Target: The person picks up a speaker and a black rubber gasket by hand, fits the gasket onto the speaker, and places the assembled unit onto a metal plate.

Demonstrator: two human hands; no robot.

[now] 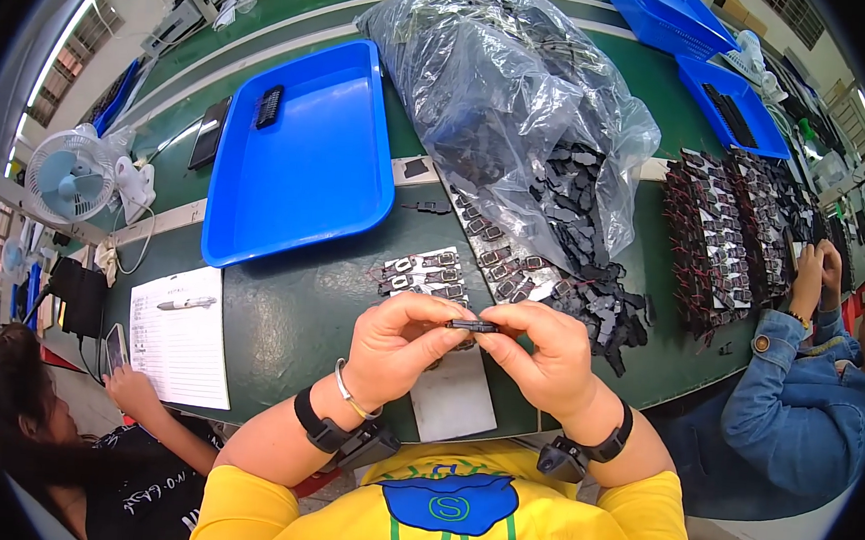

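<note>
Between my two hands is a small black plastic part [473, 325], narrow and seen edge-on. My left hand [392, 345] pinches its left end with thumb and forefinger. At the other end, my right hand [545, 356] grips it the same way. Just beyond my hands lies a white sheet with rows of small black modules [422, 269], and a similar sheet [502, 258] extends under the bag to its right. A blank whitish sheet [455, 402] lies beneath my hands. Loose flat black pieces [605, 312] are heaped to the right of my right hand.
A large clear plastic bag [496, 84] of black pieces stands ahead. The blue tray [300, 160] at left holds one black strip [269, 106]. Lined paper [182, 338] with a pen and a fan [70, 174] are further left. Wired modules [721, 230] sit near a co-worker's hands at right.
</note>
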